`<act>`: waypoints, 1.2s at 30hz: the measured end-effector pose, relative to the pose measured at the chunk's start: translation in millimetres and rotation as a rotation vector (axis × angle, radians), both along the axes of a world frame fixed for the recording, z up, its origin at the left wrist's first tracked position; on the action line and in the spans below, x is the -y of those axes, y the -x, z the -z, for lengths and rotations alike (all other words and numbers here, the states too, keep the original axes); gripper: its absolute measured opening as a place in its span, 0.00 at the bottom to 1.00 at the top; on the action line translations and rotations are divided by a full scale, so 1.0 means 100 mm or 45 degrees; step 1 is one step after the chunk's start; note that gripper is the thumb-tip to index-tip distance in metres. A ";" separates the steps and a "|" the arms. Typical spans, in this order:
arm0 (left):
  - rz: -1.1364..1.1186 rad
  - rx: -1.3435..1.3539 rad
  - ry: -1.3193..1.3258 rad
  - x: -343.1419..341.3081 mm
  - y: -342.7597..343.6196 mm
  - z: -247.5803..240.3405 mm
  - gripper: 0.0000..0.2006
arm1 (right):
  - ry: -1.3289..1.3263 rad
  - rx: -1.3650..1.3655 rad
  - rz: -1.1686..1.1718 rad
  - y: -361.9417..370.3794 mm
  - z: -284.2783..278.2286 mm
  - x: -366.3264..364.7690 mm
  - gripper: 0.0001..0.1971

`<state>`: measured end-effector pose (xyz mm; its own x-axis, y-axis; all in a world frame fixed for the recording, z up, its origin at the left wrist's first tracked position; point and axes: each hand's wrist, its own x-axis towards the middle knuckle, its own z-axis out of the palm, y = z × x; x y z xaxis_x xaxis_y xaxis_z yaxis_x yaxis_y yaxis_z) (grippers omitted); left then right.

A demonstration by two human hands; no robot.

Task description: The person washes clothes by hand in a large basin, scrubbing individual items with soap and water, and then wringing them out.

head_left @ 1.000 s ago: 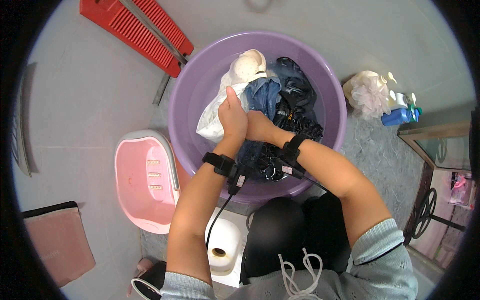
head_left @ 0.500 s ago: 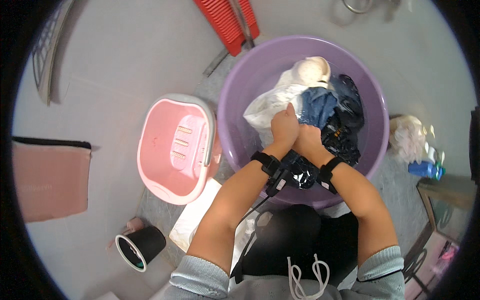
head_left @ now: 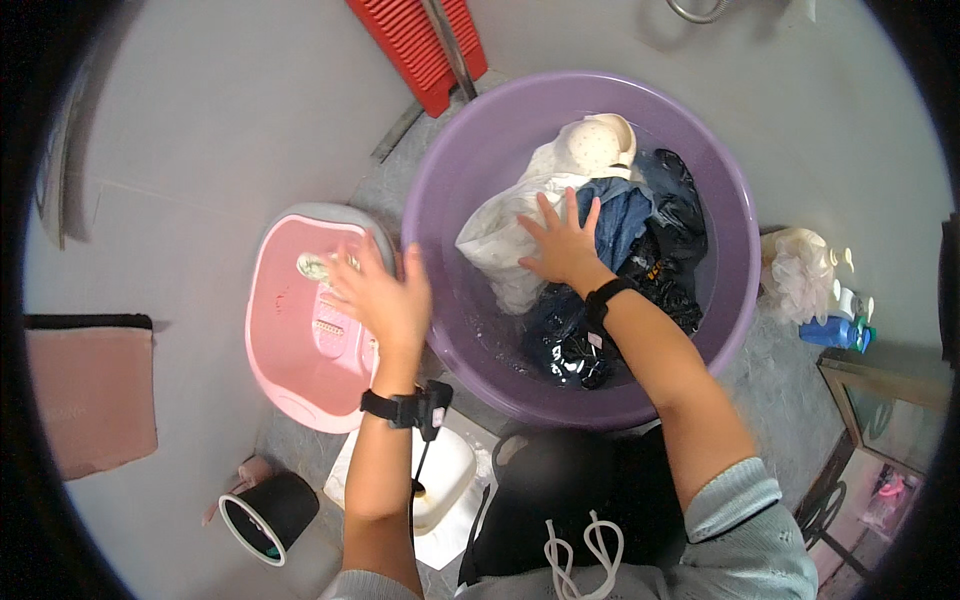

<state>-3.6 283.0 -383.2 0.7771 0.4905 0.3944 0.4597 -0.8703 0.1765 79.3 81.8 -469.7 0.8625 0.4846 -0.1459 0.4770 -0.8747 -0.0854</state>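
Head view shows your left hand [head_left: 385, 300] with fingers spread and blurred beside the rim of the pink basin [head_left: 280, 375], apparently holding nothing; whether it touches the small pale piece [head_left: 311, 266] inside, you cannot tell from here. Your right hand [head_left: 566, 245] is spread wide, gripping nothing, over the white cloth [head_left: 487, 240] in the purple tub [head_left: 475, 165]. Contact there is unclear too.

The white cloth lies against the blue cloth [head_left: 622, 215], so loose dye could stain it. A quick push into the water might splash your wrist strap [head_left: 600, 300]. Your left cable [head_left: 417, 470] hangs free and could snag if you swing that arm between tub and basin.
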 end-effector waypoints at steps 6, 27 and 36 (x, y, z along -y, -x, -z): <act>0.489 -0.708 0.631 0.85 -0.46 0.35 0.28 | 0.433 -0.635 -0.120 0.14 -0.03 0.39 0.24; 1.140 -1.703 0.603 1.53 -0.24 0.77 0.18 | -0.192 -0.267 0.567 -0.92 -0.09 0.50 0.36; 0.562 -1.261 0.613 0.71 -0.54 0.25 0.23 | -0.353 -0.216 0.396 -0.63 0.18 0.07 0.24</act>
<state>50.4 212.2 -408.6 0.7791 0.0367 -0.6259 0.2570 -0.9293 0.2654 142.6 74.4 -487.5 0.9484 0.2469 -0.1990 0.1541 -0.9072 -0.3915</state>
